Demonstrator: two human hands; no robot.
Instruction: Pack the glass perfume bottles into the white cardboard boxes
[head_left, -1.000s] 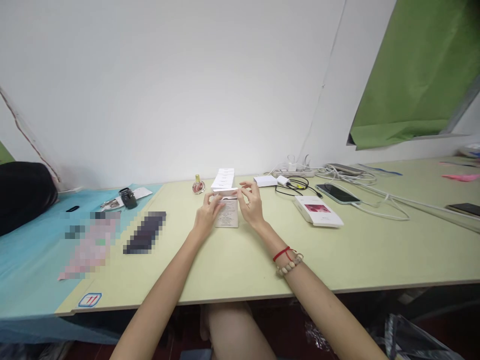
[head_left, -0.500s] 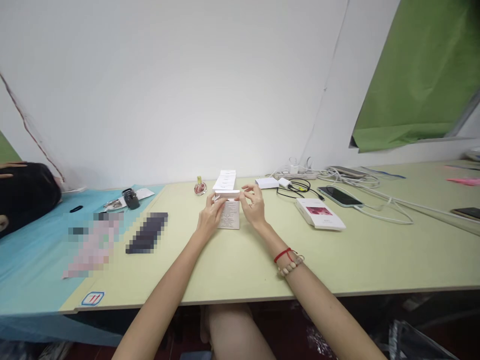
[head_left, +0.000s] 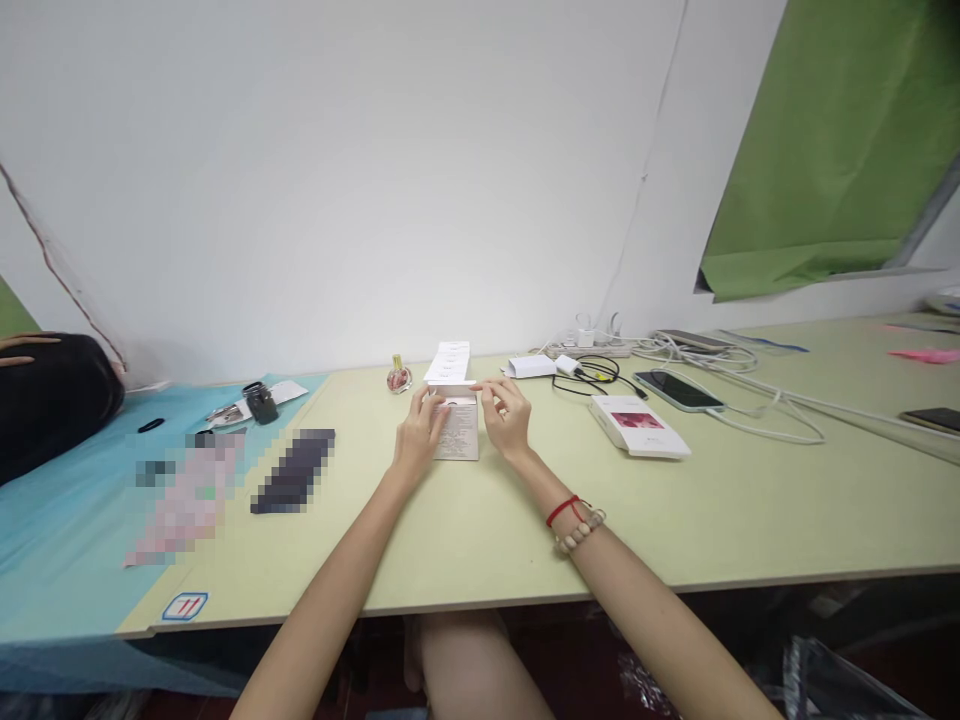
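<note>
A person seated at a pale yellow-green surface (head_left: 465, 535) works with both bare hands on a small printed box (head_left: 461, 435), which stands near the middle, its text-covered side facing the sitter. The left hand (head_left: 415, 437) has its fingers bent closed on the box's upper left side, thumb across the front. The right hand (head_left: 510, 418) holds its fingers curled, tips bunched at the right end of the raised white flap (head_left: 454, 390); from here I cannot tell whether they pinch it or merely touch. A red string bracelet (head_left: 564, 508) circles the right wrist. Just behind the box lies a row of white boxes (head_left: 448, 360), with a gold-capped perfume bottle (head_left: 400, 379) to the left. At right rest a white carton (head_left: 654, 441) bearing a pink picture and a phone (head_left: 679, 391). At far left, another person's hand (head_left: 16, 348) rests on a black bag (head_left: 60, 400).
</note>
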